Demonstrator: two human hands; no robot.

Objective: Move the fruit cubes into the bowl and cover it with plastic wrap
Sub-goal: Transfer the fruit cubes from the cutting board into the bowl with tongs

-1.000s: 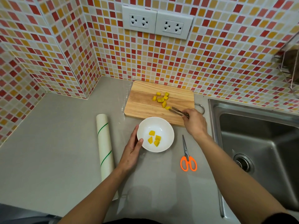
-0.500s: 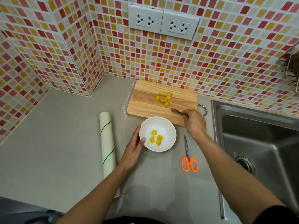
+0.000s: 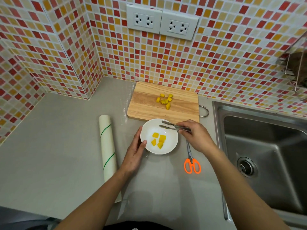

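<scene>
Head view is showing a grey counter (image 3: 49, 146) running into a steel sink (image 3: 265, 155) on the right. A wooden cutting board (image 3: 149, 107) is sitting against the tiled wall, and a roll of plastic wrap (image 3: 107, 146) is lying well left of the bowl, untouched. Orange-handled scissors (image 3: 192, 163) are lying just right of the bowl, partly under the right wrist.

The white bowl (image 3: 171, 146) is sitting just in front of the board's near edge. The left hand (image 3: 135, 151) is cupping its left rim, thumb on the lip, steadying it. The right hand (image 3: 196, 136) is pinching metal tongs (image 3: 172, 127) near their hinge end; the tong tips are hanging over the bowl's far side, slightly spread, with nothing visible between them.

Four fruit cubes in the bowl (image 3: 158, 140) are sitting near the middle. A small cluster of cubes on the board (image 3: 164, 101) is waiting, bunched close together, some touching.

Judgement: the transfer is roughly a third done, and wrapping is not started. For the next pick, the tongs should be going for an outer cube of the cluster, squeezing gently since the pieces look soft and slippery. Releasing low over the bowl's middle should be avoiding bounce-outs. The left hand bracing the bowl is helping, since it sits light on a smooth counter.
</scene>
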